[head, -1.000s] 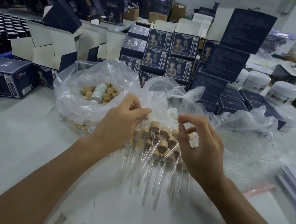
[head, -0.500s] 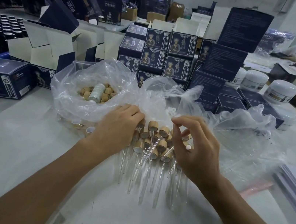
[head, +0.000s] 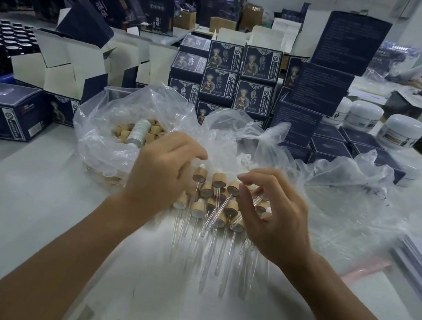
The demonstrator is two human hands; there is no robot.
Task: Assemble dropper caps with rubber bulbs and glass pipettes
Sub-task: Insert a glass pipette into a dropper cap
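Since the earlier frame, left hand [head: 159,171] has shifted right onto the pile of assembled droppers [head: 214,202] on the table [head: 17,206]; fingers curled, grasp hidden, cannot tell. Right hand [head: 267,213], fingers bent, pinches a white-tipped dropper [head: 265,210]. Bag of wooden caps [head: 126,129] lies beside the left hand.

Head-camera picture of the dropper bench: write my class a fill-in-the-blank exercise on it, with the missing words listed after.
1. The assembled droppers lie in a pile between the left hand and the ____ hand.
2. Each dropper's cap is the colour of wood, and its pipette is made of clear ____.
3. The loose wooden caps sit inside a clear plastic ____.
4. Behind the pile stand stacked dark ____ boxes with a printed figure.

Missing words: right; glass; bag; blue
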